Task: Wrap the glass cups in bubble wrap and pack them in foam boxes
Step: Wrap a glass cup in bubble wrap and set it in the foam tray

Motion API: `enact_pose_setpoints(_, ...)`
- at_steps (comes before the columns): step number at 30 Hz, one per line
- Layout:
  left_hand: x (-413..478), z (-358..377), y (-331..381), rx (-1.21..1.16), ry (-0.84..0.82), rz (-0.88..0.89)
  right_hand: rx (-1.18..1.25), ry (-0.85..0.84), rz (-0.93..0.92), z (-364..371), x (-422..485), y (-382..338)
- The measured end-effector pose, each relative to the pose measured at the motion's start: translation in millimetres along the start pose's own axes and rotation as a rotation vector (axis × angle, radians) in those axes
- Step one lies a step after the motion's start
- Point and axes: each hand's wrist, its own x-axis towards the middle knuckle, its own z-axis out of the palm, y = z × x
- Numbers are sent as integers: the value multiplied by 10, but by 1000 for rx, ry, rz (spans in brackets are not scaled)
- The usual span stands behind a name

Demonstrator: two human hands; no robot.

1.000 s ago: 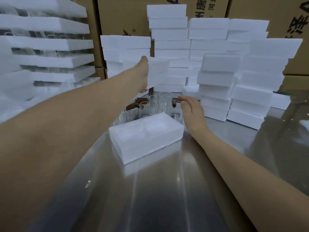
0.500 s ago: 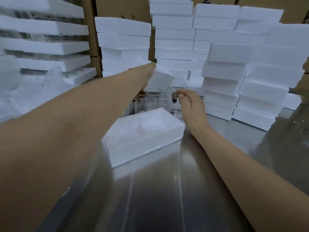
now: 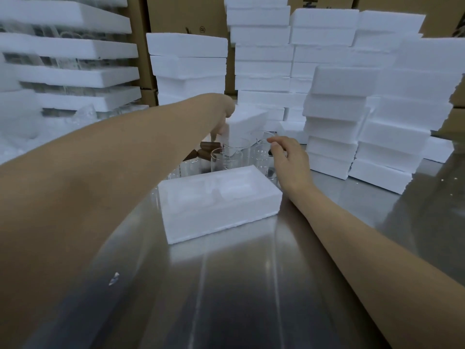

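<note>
- My left hand (image 3: 221, 117) is stretched far out. Its fingers are curled round a white foam block (image 3: 247, 122) and hold it up in the air, tipped, just over the glass cups (image 3: 226, 157).
- My right hand (image 3: 289, 159) is at the right side of the cups. Its fingers are bent a little, with the thumb and first finger close together. I cannot tell if they pinch something or just hover.
- The cups stand in a bunch on the metal table (image 3: 226, 285), right behind the open foam box (image 3: 219, 200). The box has hollows in its top, and I see nothing in them.
- I think the foam is very light and stiff, but crumbly at the edges. I would hold it by its long sides and not squeeze hard.
- The cups look thin and smooth, so I think they are slippery and easy to break. I would take one at a time, fingers round its side, not by the rim, and not bump the others.
- I see no wrap on any cup, so I think wrapping comes first.
- Tall foam stacks (image 3: 334, 117) stand close behind. A bump could tip them.
</note>
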Motion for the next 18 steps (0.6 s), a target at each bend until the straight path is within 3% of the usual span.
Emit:
enact_pose_setpoints(1,-144,4,16,-104,-49,28,7,9,3,-7,-8,-15)
enact_pose_setpoints(3,-387,-52,100,-92,11,50,21,37,12,-27,-37,-54)
enact_pose_setpoints(6,-727,-1,162,-359,310,-31,20,100,24,-68,-125,-117)
enact_pose_setpoints(9,-1252,149,149,-298,382,55,-18,122,-2,-113,-265,-220)
enact_pose_setpoints(13,-1987,416,20,-187,598,330,-70,119,-12,-162,-466,-352)
enact_pose_setpoints(16,-2293,526,-138,-109,587,342,-132,137,-2,-255,-622,-397)
enact_pose_setpoints(18,-2351,556,-294,-45,528,321,-252,54,-51,-357,-699,-418)
